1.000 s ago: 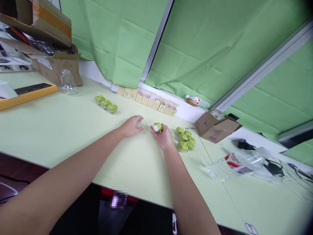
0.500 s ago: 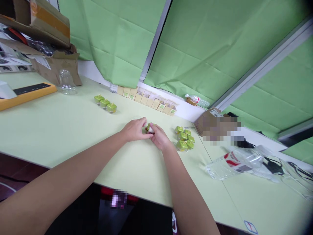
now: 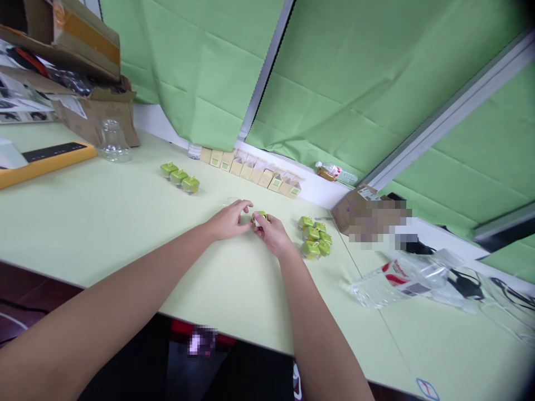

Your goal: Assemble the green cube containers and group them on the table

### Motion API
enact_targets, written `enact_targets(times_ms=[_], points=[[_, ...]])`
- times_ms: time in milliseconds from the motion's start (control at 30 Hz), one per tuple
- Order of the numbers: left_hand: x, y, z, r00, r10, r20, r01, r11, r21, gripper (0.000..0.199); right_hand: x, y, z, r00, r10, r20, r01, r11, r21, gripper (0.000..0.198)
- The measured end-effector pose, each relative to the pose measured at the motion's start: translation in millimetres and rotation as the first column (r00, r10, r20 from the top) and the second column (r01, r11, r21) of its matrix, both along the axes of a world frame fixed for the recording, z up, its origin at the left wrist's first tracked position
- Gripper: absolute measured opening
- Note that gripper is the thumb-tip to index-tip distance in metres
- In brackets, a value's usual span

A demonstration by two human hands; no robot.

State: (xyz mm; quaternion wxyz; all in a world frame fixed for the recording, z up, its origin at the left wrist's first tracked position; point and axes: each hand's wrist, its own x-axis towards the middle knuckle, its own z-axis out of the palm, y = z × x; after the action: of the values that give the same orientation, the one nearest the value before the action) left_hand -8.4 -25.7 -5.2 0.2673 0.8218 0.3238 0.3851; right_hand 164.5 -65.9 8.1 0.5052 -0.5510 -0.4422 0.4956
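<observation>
My right hand [image 3: 275,235] pinches a small green-and-white item [image 3: 259,217] between thumb and fingers, a little above the table. Its exact kind is too small to make out. Just left of it, my left hand [image 3: 229,220] holds nothing, thumb and fingers apart, fingertips close to the item. Behind the left hand, a faint clear plastic piece [image 3: 232,200] lies partly hidden. To the right of my hands is a cluster of several small clear containers with green lids [image 3: 311,248]. Three similar green-lidded containers [image 3: 179,177] stand in a row at the left.
Several small cardboard boxes [image 3: 248,167] line the back edge of the pale table [image 3: 125,223]. Plastic bottles lie at the right [image 3: 397,280] and back [image 3: 336,172]. Cardboard boxes [image 3: 96,114], a clear dome [image 3: 112,142] and a yellow-edged device [image 3: 62,159] occupy the left.
My left hand has opened and drawn slightly left, away from the green-and-white item. The right hand keeps hold of the item, whose green side now shows more.
</observation>
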Motion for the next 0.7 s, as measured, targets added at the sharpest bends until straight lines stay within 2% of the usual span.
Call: enact_targets(times_ms=[133, 267, 467, 700], points=[[0.7, -3.1, 1.4, 0.996, -0.079, 0.029, 0.079, 0.997, 0.000, 0.061, -3.7, -4.2, 2.8, 0.976, 0.090, 0.201, -0.095, 0.995, 0.016, 0.039], [2.3, -5.8, 3.6, 0.986, -0.162, 0.049, 0.162, 0.987, 0.005, 0.059, -8.3, -6.5, 4.5, 0.945, 0.118, 0.303, -0.136, 0.990, 0.038, 0.040], [4.8, -6.4, 4.6, 0.987, -0.155, 0.036, 0.152, 0.986, 0.063, 0.054, -7.9, -4.3, 2.1, 0.949, 0.113, 0.294, -0.135, 0.989, 0.055, 0.041], [12.1, -5.6, 3.4, 0.974, -0.201, 0.103, 0.198, 0.979, 0.037, 0.054, -11.7, -4.7, 2.9, 0.966, 0.085, 0.243, -0.094, 0.995, 0.026, 0.034]])
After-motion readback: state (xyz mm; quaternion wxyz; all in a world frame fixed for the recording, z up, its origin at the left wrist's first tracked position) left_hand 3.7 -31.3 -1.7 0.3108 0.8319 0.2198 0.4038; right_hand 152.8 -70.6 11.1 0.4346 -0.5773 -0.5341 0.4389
